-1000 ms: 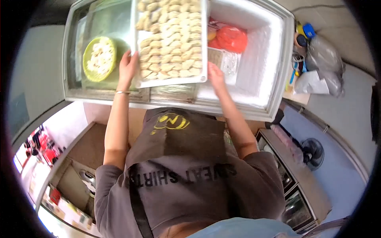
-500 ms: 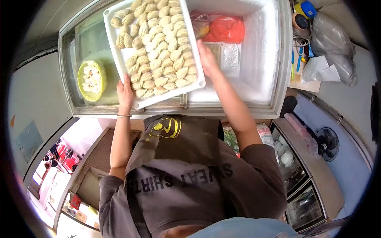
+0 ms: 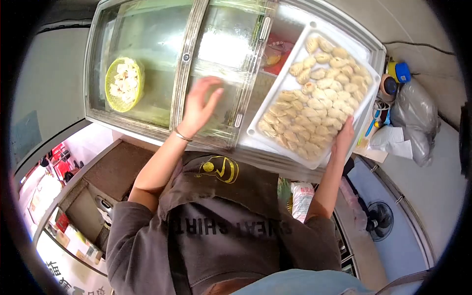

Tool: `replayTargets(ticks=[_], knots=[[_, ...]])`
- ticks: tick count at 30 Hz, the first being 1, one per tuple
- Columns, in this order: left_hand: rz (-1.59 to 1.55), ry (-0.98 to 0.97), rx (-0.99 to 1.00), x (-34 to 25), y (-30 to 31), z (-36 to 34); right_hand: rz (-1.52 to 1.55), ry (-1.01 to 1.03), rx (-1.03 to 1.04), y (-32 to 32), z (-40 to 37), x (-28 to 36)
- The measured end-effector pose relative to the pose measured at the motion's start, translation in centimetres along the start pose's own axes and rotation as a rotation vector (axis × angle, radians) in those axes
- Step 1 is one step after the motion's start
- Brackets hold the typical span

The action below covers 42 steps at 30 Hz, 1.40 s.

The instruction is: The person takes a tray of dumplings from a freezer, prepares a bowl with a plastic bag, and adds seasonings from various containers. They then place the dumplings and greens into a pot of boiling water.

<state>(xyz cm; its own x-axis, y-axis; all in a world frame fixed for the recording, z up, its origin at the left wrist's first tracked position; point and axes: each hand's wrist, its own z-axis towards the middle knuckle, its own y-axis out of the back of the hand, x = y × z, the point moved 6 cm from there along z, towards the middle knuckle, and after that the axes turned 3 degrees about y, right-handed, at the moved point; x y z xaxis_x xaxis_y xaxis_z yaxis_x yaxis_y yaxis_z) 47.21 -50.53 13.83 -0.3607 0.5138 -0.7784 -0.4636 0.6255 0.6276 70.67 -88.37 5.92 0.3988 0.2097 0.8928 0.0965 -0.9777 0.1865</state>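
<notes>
Dumpling tray [image 3: 286,84]: one white tray is being carried over the right end of one chest freezer [image 3: 147,129], tilting, with several dozen raw dumplings [image 3: 319,110] lying in rows, too many to count exactly. From the left: one green basket [image 3: 124,84] of dumplings is sitting under glass. One left hand [image 3: 199,105], wearing one bracelet [image 3: 182,135], is hovering with fingers spread over two sliding glass lids [image 3: 226,49]; contact cannot be told through the blur. One red bag [image 3: 280,46] is showing in the narrow gap beyond. One right hand [image 3: 344,137] is gripping the tray's near rim, fingers lying together against it. Half a second earlier both hands were holding the tray over the open middle of the freezer; now the left hand is off it, the tray is sitting further right, and glass is covering most of that opening.
</notes>
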Motion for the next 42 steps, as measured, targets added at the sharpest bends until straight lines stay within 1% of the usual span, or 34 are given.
replayTargets(ticks=[1, 2, 3, 4, 5, 6, 7, 8, 10, 11, 13, 14, 16, 17, 19, 20, 22, 23, 25, 26, 28, 29, 31, 32, 37, 38, 40, 41, 42], knots=[[0.068, 0.032, -0.051, 1.6, 1.1, -0.1, 0.041, -0.003, -0.063, 0.5, -0.2, 0.2], [0.14, 0.064, -0.099, 3.0, 2.0, -0.4, 0.036, -0.005, -0.062, 0.7, -0.1, 0.1], [0.191, 0.119, -0.136, 3.4, 2.6, -0.5, -0.167, -0.009, -0.095, 1.3, 0.2, -0.2], [0.307, 0.082, -0.171, 4.4, 3.0, -0.8, -0.368, -0.012, -0.129, 1.6, 0.5, -0.5], [0.367, 0.077, -0.186, 5.4, 3.1, -1.0, -0.363, -0.011, -0.135, 1.3, 1.2, -1.4], [0.427, 0.072, -0.201, 6.2, 3.2, -1.5, -0.397, 0.131, -0.1, 0.4, 2.0, -2.2], [0.481, 0.087, -0.164, 7.1, 3.0, -1.9, -0.432, 0.273, -0.065, -0.8, 2.7, -2.6], [0.48, 0.084, -0.161, 7.5, 3.0, -2.4, -0.432, 0.271, -0.069, -1.5, 3.5, -3.7], [0.512, 0.127, -0.133, 7.9, 2.8, -2.9, -0.569, 0.209, -0.023, -3.8, 5.3, -5.7], [0.52, 0.137, -0.111, 8.0, 2.6, -3.0, -0.571, 0.217, -0.026, -4.5, 6.3, -6.9], [0.556, 0.125, -0.106, 8.5, 2.4, -3.1, -0.75, 0.104, 0.001, -6.0, 8.7, -10.9], [0.579, 0.136, -0.093, 8.8, 2.3, -3.2, -0.75, 0.114, 0.008, -6.7, 9.5, -12.0], [0.606, 0.149, -0.098, 9.0, 2.1, -3.1, -0.58, -0.02, 0.096, -7.7, 11.2, -15.6], [0.621, 0.15, -0.101, 9.2, 2.0, -3.1, -0.578, -0.01, 0.107, -7.8, 12.3, -17.8], [0.605, 0.142, -0.121, 9.5, 1.8, -2.8, -0.412, 0.088, 0.046, -7.4, 15.0, -22.5], [0.617, 0.145, -0.115, 9.6, 1.7, -2.8, -0.415, 0.086, 0.063, -7.0, 16.5, -24.6], [0.63, 0.176, -0.112, 9.7, 1.5, -2.7, -0.625, 0.308, 0.091, -6.6, 17.9, -26.7], [0.634, 0.193, -0.106, 9.8, 1.5, -2.7, -0.634, 0.276, 0.127, -6.4, 18.1, -28.2], [0.643, 0.208, -0.095, 10.2, 1.2, -2.5, -0.302, -0.084, 0.116, -6.6, 19.5, -30.1], [0.651, 0.227, -0.077, 10.4, 1.1, -2.6, -0.313, -0.107, 0.126, -6.5, 19.8, -30.8], [0.638, 0.236, -0.099, 10.6, 1.0, -2.5, -0.496, -0.278, 0.158, -6.0, 21.2, -32.9], [0.639, 0.228, -0.098, 10.7, 1.0, -2.5, -0.494, -0.284, 0.167, -6.1, 21.8, -33.6], [0.655, 0.238, -0.094, 11.0, 1.0, -2.6, -0.313, -0.364, 0.087, -5.9, 22.5, -36.3], [0.656, 0.243, -0.09, 11.0, 0.9, -2.7, -0.316, -0.372, 0.097, -5.8, 22.8, -37.2], [0.634, 0.239, -0.103, 11.0, 0.6, -2.6, -0.421, -0.353, 0.28, -5.7, 24.6, -38.8], [0.646, 0.244, -0.1, 11.0, 0.8, -2.8, -0.419, -0.353, 0.285, -5.7, 24.9, -38.8], [0.662, 0.243, -0.109, 10.8, 1.0, -2.8, -0.317, -0.29, 0.407, -7.3, 24.7, -38.0], [0.654, 0.239, -0.114, 10.9, 1.1, -2.8, -0.313, -0.284, 0.415, -8.4, 24.6, -38.0], [0.641, 0.235, -0.119, 10.9, 1.2, -2.9, -0.458, -0.147, 0.397, -10.0, 23.9, -35.7]])
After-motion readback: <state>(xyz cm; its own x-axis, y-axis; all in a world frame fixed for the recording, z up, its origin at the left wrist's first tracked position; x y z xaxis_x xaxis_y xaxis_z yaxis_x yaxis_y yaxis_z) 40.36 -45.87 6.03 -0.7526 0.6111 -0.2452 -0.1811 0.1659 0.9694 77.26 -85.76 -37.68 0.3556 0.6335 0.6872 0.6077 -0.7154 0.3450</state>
